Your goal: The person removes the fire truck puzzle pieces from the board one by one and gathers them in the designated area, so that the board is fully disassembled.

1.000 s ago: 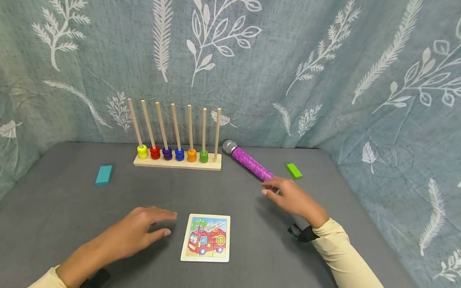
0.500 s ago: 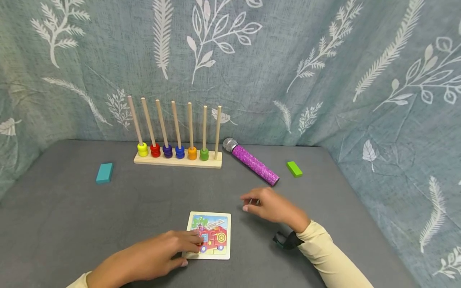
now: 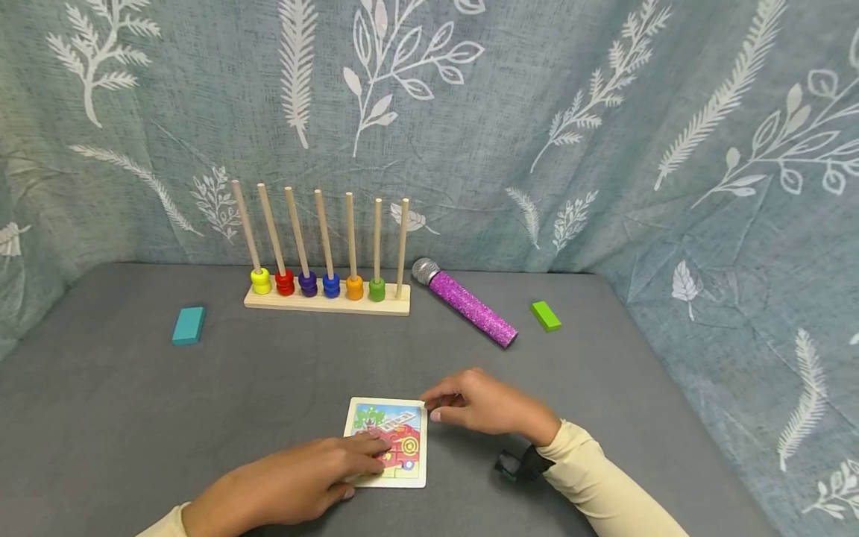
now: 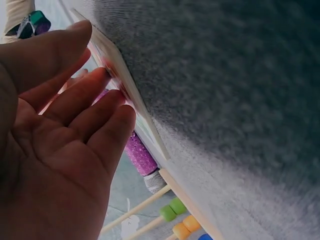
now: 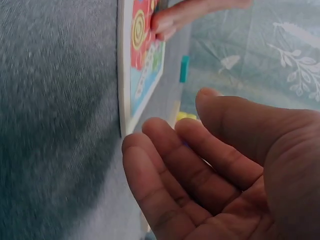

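A square jigsaw puzzle (image 3: pixel 389 481) with a pale wooden frame and a red fire-truck picture lies flat on the table, near the front. My left hand (image 3: pixel 312 477) rests its fingertips on the left part of the picture and covers the truck's front. In the left wrist view the fingers (image 4: pixel 112 112) of that hand are fairly straight against the puzzle's face. My right hand (image 3: pixel 493 406) is at the puzzle's upper right corner, fingertips right by the frame. Its fingers (image 5: pixel 190 170) are loosely bent in the right wrist view, the thumb apart from them, with nothing between.
Behind the puzzle stands a wooden bead stacker (image 3: pixel 325 302) with upright pegs and coloured beads. A glittery purple microphone (image 3: pixel 473 307) lies right of it. A green block (image 3: pixel 546 316) is farther right, a teal block (image 3: pixel 189 326) at the left. A patterned curtain (image 3: pixel 429 134) hangs behind.
My left hand has moved right and down onto the puzzle. My right hand has come away from the microphone, leftward and nearer, to the puzzle's corner.
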`<state>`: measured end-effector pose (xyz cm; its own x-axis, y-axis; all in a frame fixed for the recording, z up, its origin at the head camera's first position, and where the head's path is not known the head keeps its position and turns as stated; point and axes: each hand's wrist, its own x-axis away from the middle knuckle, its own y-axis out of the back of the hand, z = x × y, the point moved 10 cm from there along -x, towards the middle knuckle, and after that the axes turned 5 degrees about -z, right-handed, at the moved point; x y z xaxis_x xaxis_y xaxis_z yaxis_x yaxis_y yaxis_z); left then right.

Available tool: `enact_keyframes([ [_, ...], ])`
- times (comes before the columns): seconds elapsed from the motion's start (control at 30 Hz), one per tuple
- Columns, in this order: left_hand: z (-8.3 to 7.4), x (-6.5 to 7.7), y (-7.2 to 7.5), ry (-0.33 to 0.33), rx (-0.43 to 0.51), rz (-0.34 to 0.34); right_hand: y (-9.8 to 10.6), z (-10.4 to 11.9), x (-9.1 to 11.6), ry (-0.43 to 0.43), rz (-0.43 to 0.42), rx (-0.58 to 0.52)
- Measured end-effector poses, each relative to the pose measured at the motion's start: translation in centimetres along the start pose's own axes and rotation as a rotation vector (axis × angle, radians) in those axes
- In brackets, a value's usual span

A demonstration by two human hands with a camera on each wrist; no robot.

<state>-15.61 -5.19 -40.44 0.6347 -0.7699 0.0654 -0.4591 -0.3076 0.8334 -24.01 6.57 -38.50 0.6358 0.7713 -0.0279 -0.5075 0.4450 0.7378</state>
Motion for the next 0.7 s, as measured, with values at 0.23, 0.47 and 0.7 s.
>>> enact_keyframes([
  [0.23,-0.4,-0.1,0.1,-0.054,-0.025,-0.064,-1.1,-0.1,-0.4,-0.018,0.031,-0.144],
  [0.47,-0.6,-0.4,-0.4,-0.024,-0.042,-0.070,-1.3,-0.2,-0.6,-0.046,0.023,-0.175],
  [0.7,-1.9,-1.6,-0.6,-0.120,-0.234,-0.083,-0.8,0.8,-1.2,0.012,0.007,-0.042],
])
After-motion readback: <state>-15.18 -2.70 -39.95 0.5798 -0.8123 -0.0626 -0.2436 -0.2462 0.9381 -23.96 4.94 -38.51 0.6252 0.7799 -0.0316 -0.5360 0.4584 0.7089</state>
